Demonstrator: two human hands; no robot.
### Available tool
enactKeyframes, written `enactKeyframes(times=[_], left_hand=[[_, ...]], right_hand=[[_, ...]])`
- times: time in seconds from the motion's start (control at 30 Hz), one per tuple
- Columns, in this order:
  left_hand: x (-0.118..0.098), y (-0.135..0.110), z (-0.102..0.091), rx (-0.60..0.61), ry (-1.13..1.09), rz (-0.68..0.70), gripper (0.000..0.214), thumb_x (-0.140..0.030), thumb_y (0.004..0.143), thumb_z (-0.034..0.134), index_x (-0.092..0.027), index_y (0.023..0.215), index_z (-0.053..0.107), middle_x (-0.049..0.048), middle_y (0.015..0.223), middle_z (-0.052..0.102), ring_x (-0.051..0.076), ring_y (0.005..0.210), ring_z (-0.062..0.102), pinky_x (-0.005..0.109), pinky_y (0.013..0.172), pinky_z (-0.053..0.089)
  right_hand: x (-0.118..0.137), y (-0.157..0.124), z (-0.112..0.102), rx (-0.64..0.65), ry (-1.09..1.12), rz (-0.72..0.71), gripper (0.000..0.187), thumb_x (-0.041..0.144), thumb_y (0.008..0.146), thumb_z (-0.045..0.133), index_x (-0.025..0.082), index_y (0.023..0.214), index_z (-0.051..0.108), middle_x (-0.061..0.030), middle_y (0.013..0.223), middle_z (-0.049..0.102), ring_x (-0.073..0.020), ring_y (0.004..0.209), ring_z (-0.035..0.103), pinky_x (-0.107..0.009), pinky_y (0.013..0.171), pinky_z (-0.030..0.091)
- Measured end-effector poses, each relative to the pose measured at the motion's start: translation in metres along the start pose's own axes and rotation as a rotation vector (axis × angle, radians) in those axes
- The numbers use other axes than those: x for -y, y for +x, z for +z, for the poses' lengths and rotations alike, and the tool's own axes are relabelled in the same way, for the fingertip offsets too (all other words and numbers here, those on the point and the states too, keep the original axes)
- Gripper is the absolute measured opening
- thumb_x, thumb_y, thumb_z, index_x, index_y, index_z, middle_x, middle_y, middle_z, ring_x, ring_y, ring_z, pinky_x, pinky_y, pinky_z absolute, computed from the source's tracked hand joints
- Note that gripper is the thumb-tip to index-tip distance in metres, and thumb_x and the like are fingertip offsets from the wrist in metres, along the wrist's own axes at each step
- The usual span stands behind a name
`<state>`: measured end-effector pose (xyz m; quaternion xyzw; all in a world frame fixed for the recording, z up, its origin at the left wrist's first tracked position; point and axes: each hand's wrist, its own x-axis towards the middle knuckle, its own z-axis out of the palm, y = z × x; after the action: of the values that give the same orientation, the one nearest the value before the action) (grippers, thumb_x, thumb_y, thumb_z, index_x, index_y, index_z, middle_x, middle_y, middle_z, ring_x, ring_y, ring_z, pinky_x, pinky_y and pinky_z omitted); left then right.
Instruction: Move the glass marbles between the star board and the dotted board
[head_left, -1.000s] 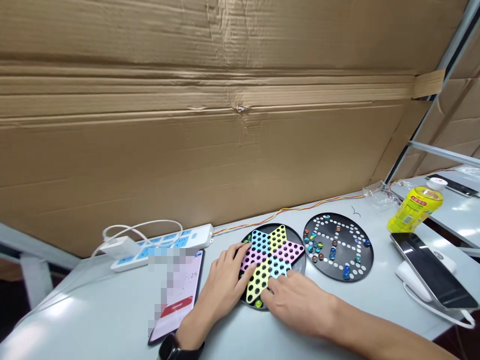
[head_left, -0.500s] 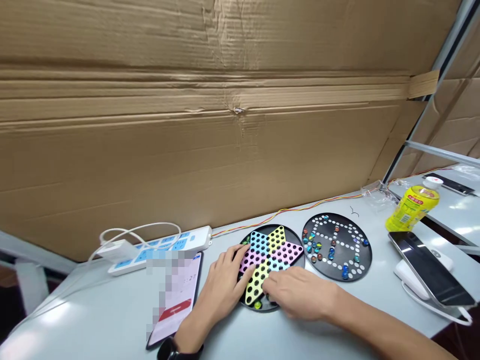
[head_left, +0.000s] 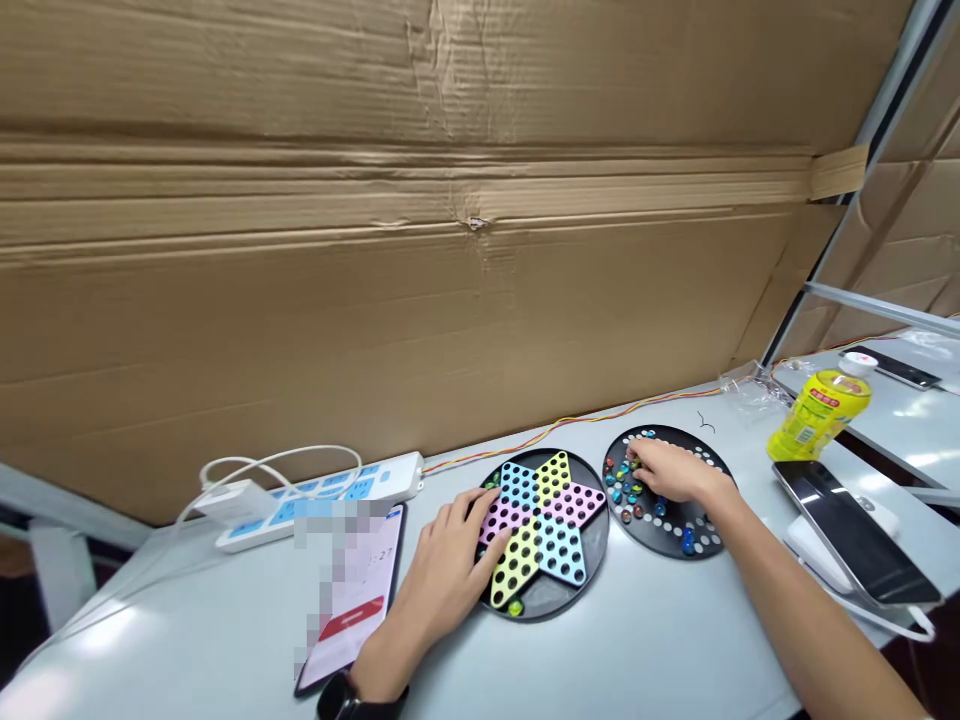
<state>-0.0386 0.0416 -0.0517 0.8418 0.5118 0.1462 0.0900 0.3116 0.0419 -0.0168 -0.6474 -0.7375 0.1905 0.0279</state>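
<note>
My left hand (head_left: 442, 570) lies on the left side of a round black Chinese checkers board (head_left: 559, 595), its fingers across the pink and yellow points of the pastel star (head_left: 562, 550). A few glass marbles (head_left: 515, 607) sit at that board's edge. My right hand (head_left: 671, 472) is over a second round black board (head_left: 660, 535), its fingertips down among coloured glass marbles (head_left: 619, 490). Whether those fingers hold a marble is hidden.
A smartphone (head_left: 352, 600) with a pixelated screen lies left of my left hand. Behind it are a power strip (head_left: 322, 495) and white cable. A yellow drink bottle (head_left: 817, 415) and a dark-screened tablet (head_left: 855, 530) stand right. Cardboard (head_left: 450, 300) walls the table's back.
My right hand has moved right and away from the star board, onto the marble board. My left hand stays in place on the star board.
</note>
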Motion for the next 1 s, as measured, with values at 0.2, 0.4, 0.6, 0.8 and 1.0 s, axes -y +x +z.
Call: enactKeyframes(times=[0.2,0.4,0.6,0.8,1.0], left_hand=[[-0.001,-0.001,0.000,0.014,-0.002,-0.002,0.049,-0.051,0.100,0.038,-0.026,0.141,0.049,0.0087,0.139,0.055,0.029,0.120,0.054,0.045,0.098,0.044],[-0.002,-0.001,-0.001,-0.002,-0.001,-0.004,0.047,-0.050,0.100,0.040,-0.027,0.139,0.051,0.0080,0.137,0.057,0.029,0.118,0.055,0.043,0.097,0.046],[-0.001,-0.001,-0.001,-0.002,0.006,-0.001,0.048,-0.050,0.099,0.041,-0.026,0.139,0.051,0.0083,0.137,0.057,0.029,0.119,0.056,0.044,0.097,0.046],[0.004,-0.002,0.003,-0.008,0.014,0.020,0.048,-0.049,0.100,0.040,-0.027,0.141,0.048,0.0089,0.139,0.054,0.029,0.121,0.055,0.046,0.098,0.046],[0.003,-0.002,0.003,-0.013,0.011,0.016,0.048,-0.049,0.099,0.041,-0.026,0.140,0.049,0.0092,0.138,0.055,0.030,0.119,0.056,0.046,0.097,0.047]], right_hand=[[-0.009,0.003,0.001,-0.074,0.122,-0.066,0.023,0.021,0.094,0.046,0.017,0.109,0.063,-0.0130,0.116,0.066,-0.0252,0.108,0.061,-0.033,0.090,0.043],[-0.003,0.004,-0.008,-0.360,0.307,-0.077,0.026,0.025,0.100,0.036,0.020,0.104,0.062,-0.0086,0.110,0.067,-0.0223,0.103,0.061,-0.035,0.092,0.044],[0.084,-0.016,0.018,-0.335,0.240,-0.402,0.017,0.025,0.097,0.047,0.020,0.099,0.063,-0.0055,0.099,0.067,-0.0180,0.087,0.060,-0.030,0.078,0.046],[0.151,-0.039,0.074,-0.248,-0.165,-0.776,0.021,0.036,0.094,0.053,0.018,0.091,0.063,-0.0059,0.096,0.067,-0.0197,0.081,0.058,-0.033,0.067,0.044],[0.152,-0.038,0.095,-0.281,-0.238,-0.790,0.004,0.019,0.087,0.058,0.017,0.087,0.061,-0.0047,0.088,0.065,-0.0174,0.070,0.055,-0.031,0.058,0.039]])
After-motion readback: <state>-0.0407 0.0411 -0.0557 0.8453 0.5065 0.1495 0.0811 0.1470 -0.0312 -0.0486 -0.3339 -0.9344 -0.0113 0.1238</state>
